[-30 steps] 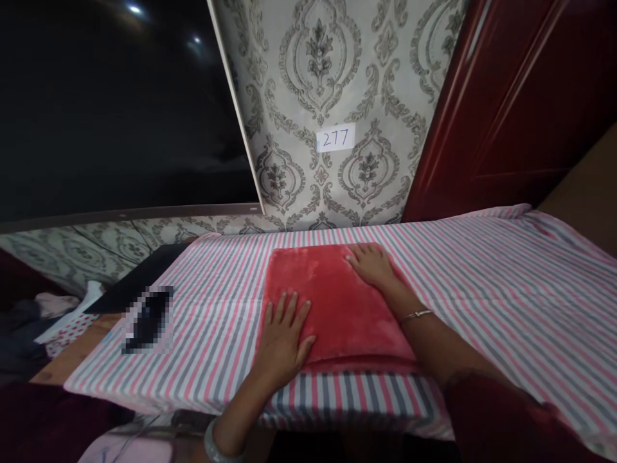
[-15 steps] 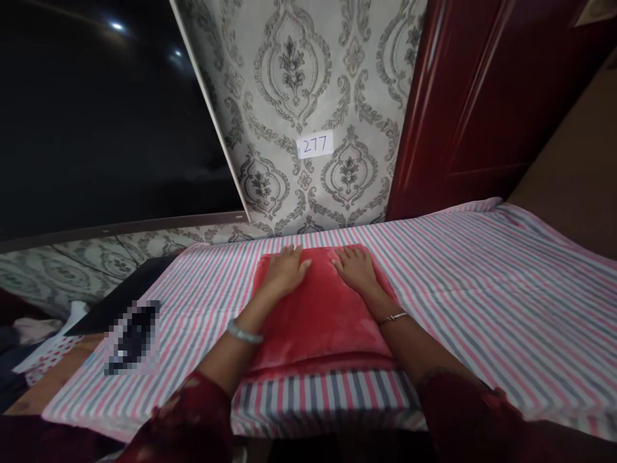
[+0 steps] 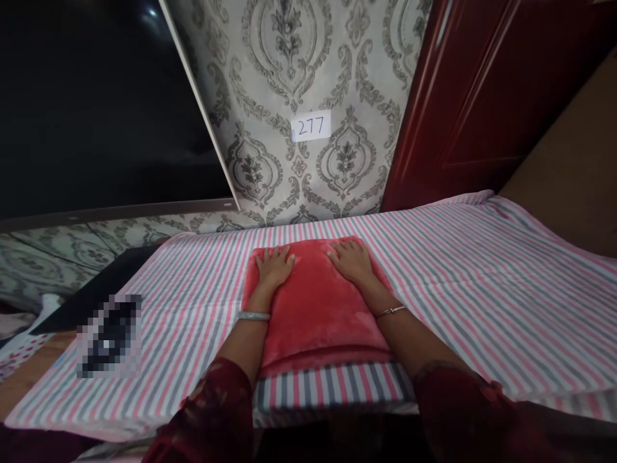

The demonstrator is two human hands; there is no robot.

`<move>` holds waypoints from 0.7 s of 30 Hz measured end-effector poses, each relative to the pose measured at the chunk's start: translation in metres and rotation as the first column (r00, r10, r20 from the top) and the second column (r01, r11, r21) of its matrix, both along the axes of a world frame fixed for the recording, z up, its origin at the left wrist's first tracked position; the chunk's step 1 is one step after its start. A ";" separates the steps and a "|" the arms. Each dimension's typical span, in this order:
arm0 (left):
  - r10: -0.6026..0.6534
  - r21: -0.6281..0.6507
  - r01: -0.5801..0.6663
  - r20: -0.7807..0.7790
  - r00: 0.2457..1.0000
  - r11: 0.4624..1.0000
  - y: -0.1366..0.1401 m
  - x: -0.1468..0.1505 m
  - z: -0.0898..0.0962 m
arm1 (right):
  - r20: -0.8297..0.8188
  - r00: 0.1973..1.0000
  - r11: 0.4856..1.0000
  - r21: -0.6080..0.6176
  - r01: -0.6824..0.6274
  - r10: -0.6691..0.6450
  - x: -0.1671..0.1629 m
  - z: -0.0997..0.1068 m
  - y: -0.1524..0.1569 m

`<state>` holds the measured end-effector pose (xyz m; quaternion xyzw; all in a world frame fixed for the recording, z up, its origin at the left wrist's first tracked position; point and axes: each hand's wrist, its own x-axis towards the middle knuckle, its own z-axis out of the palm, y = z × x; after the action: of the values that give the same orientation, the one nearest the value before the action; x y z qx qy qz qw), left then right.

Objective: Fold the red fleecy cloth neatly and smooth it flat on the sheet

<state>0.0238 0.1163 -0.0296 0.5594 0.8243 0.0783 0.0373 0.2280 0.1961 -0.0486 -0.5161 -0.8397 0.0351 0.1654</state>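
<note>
A folded red plush blanket (image 3: 322, 308) lies in front of me on a striped cloth (image 3: 457, 276) that covers the table. Spread flat on the blanket's far left part is my left hand (image 3: 276, 265), fingers apart, a pale bangle (image 3: 254, 316) round its wrist. My right hand (image 3: 351, 260) rests palm down near the far right corner, its fingers also stretched out. A thin bracelet (image 3: 391, 310) circles the right wrist. Neither hand grips anything; both press or lie on the soft surface. A fold shows along the blanket's near edge.
A large dark screen (image 3: 106, 109) stands at the back left. Behind the table are patterned wallpaper with a paper label (image 3: 311, 126) reading 277 and a dark red wooden panel (image 3: 463, 103). A blurred-out dark object (image 3: 110, 335) lies at the cloth's left.
My left hand has shifted slightly on the blanket, toward its left edge, with fingers spread wider. The right hand stays nearly in place. The camera view has moved a little.
</note>
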 end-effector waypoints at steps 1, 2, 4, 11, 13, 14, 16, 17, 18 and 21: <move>0.001 0.007 -0.001 0.017 1.000 1.000 -0.001 0.000 0.001 | 0.002 1.000 1.000 0.000 -0.001 0.001 0.000 0.000 0.000; 0.002 0.012 -0.003 0.032 0.999 1.000 -0.002 0.000 0.002 | 0.005 1.000 1.000 0.001 -0.001 0.001 0.001 0.000 0.000; 0.004 0.016 -0.005 0.054 0.999 1.000 -0.003 -0.001 0.002 | 0.018 1.000 1.000 0.009 0.003 -0.004 0.001 -0.001 -0.001; -0.010 0.056 0.008 0.037 0.999 0.998 -0.003 -0.001 -0.002 | 0.055 0.998 0.999 0.040 0.003 -0.005 0.001 -0.003 0.001; -0.009 0.057 0.006 0.040 0.999 0.998 -0.003 -0.002 -0.003 | 0.057 0.998 0.999 0.036 0.005 -0.007 0.002 -0.003 0.001; -0.008 0.060 0.006 0.039 0.999 0.998 -0.003 -0.002 -0.003 | 0.057 0.998 0.999 0.034 0.009 -0.011 0.002 -0.003 0.001; -0.008 0.071 0.006 0.030 1.000 0.997 -0.003 -0.003 -0.004 | 0.058 0.998 0.999 0.030 0.012 -0.014 0.001 -0.002 0.000; -0.007 0.076 0.006 0.024 1.000 0.997 -0.003 -0.003 -0.004 | 0.058 0.998 1.000 0.024 0.014 -0.015 0.001 -0.002 -0.001; -0.007 0.079 0.005 0.017 1.000 0.997 -0.003 -0.003 -0.004 | 0.058 0.998 1.000 0.016 0.014 -0.015 0.001 -0.001 -0.002; -0.011 0.093 0.013 -0.014 1.000 0.996 -0.004 -0.002 -0.004 | 0.076 0.997 0.999 -0.048 0.011 -0.007 0.000 0.005 -0.002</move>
<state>0.0215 0.1119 -0.0334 0.5660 0.8166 0.1126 0.0064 0.2277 0.1941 -0.0435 -0.5248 -0.8419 0.0352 0.1209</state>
